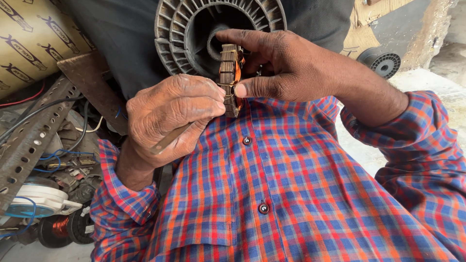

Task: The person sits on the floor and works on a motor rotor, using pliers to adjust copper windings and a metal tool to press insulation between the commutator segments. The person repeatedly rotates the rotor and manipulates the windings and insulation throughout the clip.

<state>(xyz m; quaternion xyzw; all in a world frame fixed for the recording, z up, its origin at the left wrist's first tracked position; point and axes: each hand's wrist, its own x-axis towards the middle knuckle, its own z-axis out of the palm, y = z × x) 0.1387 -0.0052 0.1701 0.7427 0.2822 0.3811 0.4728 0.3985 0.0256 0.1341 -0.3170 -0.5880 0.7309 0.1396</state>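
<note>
We see our left hand (170, 116) curled into a loose fist, knuckles up, wrist bent. Our right hand (281, 68) reaches in from the right, thumb and forefinger extended and pinching; the other fingers are probably curled behind.

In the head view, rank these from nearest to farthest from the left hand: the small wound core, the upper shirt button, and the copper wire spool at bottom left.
From the left hand:
1. Small wound core, touching its fingertips, just to the right, gripped by the right hand.
2. Upper shirt button, below and to the right, on the plaid shirt.
3. Copper wire spool, far down at the lower left among the clutter.
</note>
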